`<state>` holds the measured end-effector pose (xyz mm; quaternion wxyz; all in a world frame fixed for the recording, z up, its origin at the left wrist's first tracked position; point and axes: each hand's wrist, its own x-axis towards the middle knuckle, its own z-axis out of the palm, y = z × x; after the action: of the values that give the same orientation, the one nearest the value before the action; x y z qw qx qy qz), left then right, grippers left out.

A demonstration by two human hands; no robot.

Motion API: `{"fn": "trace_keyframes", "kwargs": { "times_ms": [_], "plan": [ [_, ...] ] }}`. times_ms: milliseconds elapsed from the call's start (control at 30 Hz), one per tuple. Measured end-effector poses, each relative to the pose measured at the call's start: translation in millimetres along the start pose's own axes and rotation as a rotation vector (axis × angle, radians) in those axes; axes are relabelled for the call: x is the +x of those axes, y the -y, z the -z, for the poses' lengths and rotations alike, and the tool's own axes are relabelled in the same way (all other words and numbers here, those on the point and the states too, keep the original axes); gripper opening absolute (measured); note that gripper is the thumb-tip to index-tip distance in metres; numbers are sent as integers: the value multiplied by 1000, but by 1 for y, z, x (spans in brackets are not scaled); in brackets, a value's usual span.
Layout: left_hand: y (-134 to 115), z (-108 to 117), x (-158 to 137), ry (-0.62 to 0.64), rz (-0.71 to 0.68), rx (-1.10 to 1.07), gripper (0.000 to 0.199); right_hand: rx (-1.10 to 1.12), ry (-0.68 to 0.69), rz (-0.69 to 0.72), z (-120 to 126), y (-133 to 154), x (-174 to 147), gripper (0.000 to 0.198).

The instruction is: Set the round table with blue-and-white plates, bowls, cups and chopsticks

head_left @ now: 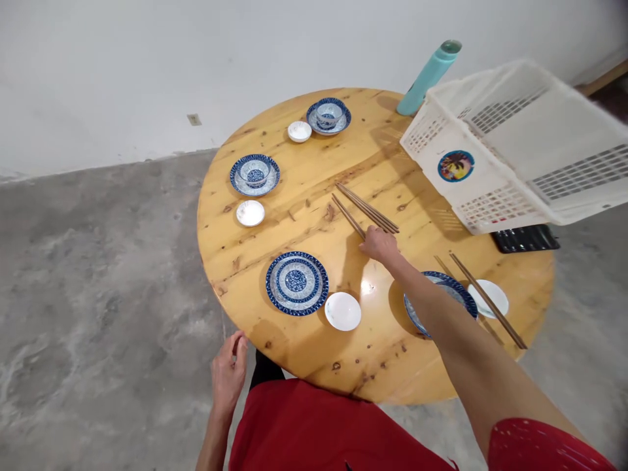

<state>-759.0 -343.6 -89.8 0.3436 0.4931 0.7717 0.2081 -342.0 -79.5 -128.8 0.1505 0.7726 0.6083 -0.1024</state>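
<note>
My right hand (pixel 381 244) reaches over the middle of the round wooden table, its fingers closed on a pair of chopsticks (pixel 348 216). Several more chopsticks (pixel 369 208) lie together just beyond it. Below my right forearm is a blue-and-white plate (pixel 465 292), partly covered by the arm. At the table's near left edge hangs my left hand (pixel 229 369), loosely curled with the thumb apart and nothing seen in it. Nearest to it are a patterned plate with a bowl (pixel 297 282) and a small white dish (pixel 343 311).
Two more place settings hold a glass bowl (pixel 254 174) and another bowl (pixel 329 115), each beside a white dish. On the right, a white plastic basket (pixel 490 176) stands by a turquoise bottle (pixel 428 80) and a black tray (pixel 526 239). Chopsticks (pixel 490 304) rest across a white dish (pixel 498 296).
</note>
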Motion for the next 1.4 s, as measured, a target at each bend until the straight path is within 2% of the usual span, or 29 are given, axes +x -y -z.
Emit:
{"fn": "trace_keyframes", "kwargs": {
  "times_ms": [100, 233, 300, 467, 567, 667, 800, 900, 1000, 1067, 1200, 1400],
  "plan": [
    [-6, 6, 15, -17, -34, 1, 45, 7, 35, 5, 0, 6, -11, 44],
    [-22, 10, 32, -9, -146, -15, 41, 35, 120, -9, 0, 11, -24, 35],
    [-33, 10, 37, 1, -207, -32, 40, 44, 154, -2, 2, 12, -28, 31],
    [-71, 0, 48, 41, -323, -110, 34, 64, 137, 76, 10, 9, -39, 22],
    [-107, -20, 61, 130, -470, -179, 29, 176, 69, 149, 14, 6, -55, 17],
    [-154, -50, 79, 204, -631, -196, 24, 371, -68, 267, 15, 7, -79, 14],
    [-211, -92, 104, 266, -627, -312, 31, 554, -216, 398, 6, 9, -109, 12],
    [-238, -110, 113, 313, -732, -372, 29, 604, -245, 416, -6, 8, -121, 13],
    [-252, -119, 113, 329, -893, -352, 30, 639, -239, 402, -18, 5, -124, 12],
    [-256, -123, 112, 348, -949, -337, 31, 668, -246, 387, -23, 3, -123, 10],
    [-259, -133, 109, 407, -947, -351, 30, 712, -267, 373, -29, -2, -119, 10],
    [-259, -140, 107, 438, -880, -351, 31, 735, -226, 306, -40, -2, -116, 16]
  ]
}}
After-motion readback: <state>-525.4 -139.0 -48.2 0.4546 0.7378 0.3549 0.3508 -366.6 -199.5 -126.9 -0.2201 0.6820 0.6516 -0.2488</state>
